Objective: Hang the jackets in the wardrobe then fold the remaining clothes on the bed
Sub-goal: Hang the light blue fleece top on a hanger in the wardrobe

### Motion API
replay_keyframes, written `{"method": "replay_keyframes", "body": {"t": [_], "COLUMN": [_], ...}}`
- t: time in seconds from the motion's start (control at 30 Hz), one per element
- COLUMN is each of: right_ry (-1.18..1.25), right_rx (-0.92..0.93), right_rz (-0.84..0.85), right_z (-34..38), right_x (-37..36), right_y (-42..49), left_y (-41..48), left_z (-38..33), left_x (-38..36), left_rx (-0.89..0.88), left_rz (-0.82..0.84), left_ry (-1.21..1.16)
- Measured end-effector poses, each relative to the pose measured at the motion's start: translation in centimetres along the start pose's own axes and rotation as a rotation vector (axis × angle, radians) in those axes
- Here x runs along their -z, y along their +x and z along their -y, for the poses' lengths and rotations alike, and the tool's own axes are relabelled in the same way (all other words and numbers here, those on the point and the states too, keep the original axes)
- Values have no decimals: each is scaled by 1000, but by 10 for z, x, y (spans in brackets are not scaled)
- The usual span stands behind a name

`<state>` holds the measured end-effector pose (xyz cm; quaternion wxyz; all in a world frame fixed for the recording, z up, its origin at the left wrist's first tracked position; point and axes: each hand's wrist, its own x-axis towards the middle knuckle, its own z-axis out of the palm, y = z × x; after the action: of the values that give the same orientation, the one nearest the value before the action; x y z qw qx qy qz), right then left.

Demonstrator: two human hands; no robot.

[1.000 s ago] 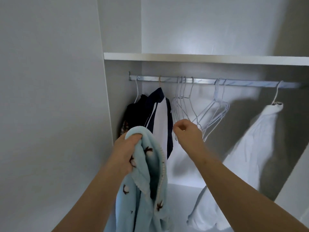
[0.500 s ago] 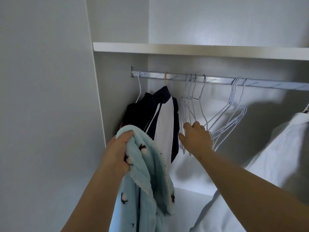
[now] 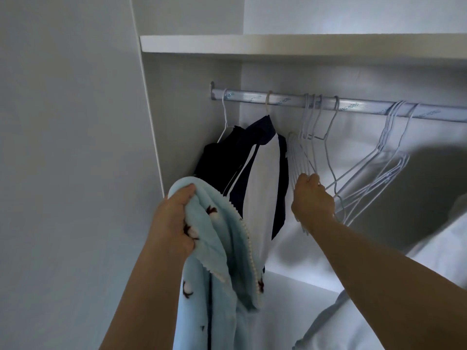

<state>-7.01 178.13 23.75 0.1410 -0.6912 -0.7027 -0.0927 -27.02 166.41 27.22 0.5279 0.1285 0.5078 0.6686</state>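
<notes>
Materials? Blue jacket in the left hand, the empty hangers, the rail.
Blue jacket: looks like soft fleece, with a fuzzy matte nap, printed motifs and a pale, plastic-looking zipper.
Empty hangers: thin wire, probably white-coated metal, smooth.
Rail: likely aluminium, with a silvery sheen and printed lettering.

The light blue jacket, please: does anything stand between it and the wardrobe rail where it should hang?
Nothing visible blocks it. The light blue jacket, held by the left hand, is in front of the dark jackets at the left end of the rail. It has no hanger yet; the right hand grips empty wire hangers.
</notes>
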Motion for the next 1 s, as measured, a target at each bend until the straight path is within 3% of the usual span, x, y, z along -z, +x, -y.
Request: {"method": "replay_keyframes", "body": {"t": [0.13, 0.33, 0.77, 1.0], "right_ry": [114, 492, 878, 1099], "right_rx": [-53, -110, -202, -362], "right_rz": [-50, -101, -288, 32], "right_z": [-6, 4, 23, 26], "right_x": [-6, 7, 19, 51], "right_y": [4, 13, -39, -16], "left_y": [1, -2, -7, -16], "left_z": [-4, -1, 5, 8], "left_x": [3, -1, 4, 7], "left_rx": [-6, -14, 25, 39], "left_rz": [-14, 16, 121, 218], "left_ry": [-7, 15, 57, 148]}}
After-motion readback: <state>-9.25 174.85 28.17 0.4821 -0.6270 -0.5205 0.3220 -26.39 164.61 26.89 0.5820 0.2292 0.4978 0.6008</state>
